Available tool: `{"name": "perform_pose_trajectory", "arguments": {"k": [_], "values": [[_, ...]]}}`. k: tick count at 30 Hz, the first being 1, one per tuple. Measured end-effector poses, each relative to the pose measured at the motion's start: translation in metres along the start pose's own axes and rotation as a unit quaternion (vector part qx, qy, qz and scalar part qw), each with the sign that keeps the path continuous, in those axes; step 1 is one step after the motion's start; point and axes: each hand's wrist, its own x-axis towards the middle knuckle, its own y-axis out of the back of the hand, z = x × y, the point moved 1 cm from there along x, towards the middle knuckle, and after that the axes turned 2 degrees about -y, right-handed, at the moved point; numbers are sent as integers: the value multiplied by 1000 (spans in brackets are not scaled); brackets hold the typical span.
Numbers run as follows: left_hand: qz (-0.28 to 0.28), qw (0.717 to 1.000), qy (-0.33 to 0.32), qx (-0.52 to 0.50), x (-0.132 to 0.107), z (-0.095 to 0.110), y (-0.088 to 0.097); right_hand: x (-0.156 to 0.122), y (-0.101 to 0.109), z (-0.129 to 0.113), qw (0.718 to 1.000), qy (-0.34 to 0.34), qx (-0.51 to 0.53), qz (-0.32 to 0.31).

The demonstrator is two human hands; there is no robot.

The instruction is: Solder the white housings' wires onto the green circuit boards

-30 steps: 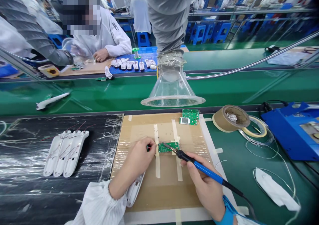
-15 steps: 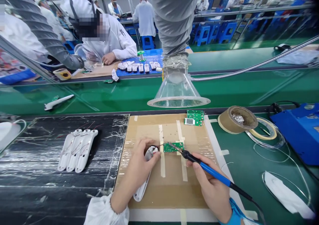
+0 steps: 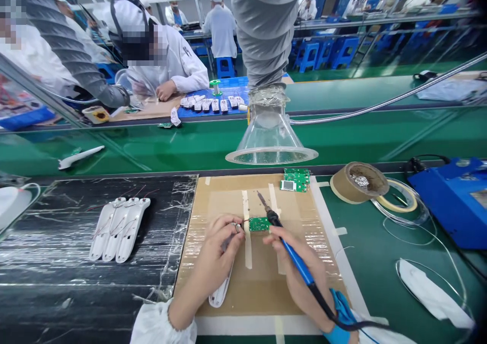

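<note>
My left hand [image 3: 218, 250] is closed around the upper end of a white plastic housing [image 3: 220, 292], whose lower end sticks out below the palm. Its fingertips pinch close to a wire at the left edge of a small green circuit board [image 3: 259, 224], which lies on the cardboard mat [image 3: 262, 288]. In my right hand [image 3: 300, 268] is a soldering iron [image 3: 294, 260] with a blue handle, its tip raised beyond the board's far edge. The right fingertips are close to the board's right end; whether they touch it I cannot tell.
Three white housings [image 3: 118, 230] with wires lie on the black-wrapped surface at left. More circuit boards [image 3: 296, 180] lie at the mat's far edge. A clear fume hood [image 3: 272, 141] hangs above. At right are a tape roll [image 3: 357, 182] and a blue box [image 3: 452, 202]. A co-worker [image 3: 163, 60] sits opposite.
The soldering iron has lifted off the board, its tip now pointing farther away and more upright. My right hand has moved left, toward the board. My left hand has shifted slightly over the housing.
</note>
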Motion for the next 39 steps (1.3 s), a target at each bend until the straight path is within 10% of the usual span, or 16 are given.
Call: {"name": "perform_pose_trajectory", "arguments": {"k": [11,31,39], "values": [[-4,1000,-15,17,7,-2,-10,20,-38,6,992,89,-40,-80],[-33,997,9,-67,10,-5,-6,21,-31,4,999,17,-6,-50],[47,998,43,31,14,-8,-17,19,-2,7,1000,27,0,8]]}}
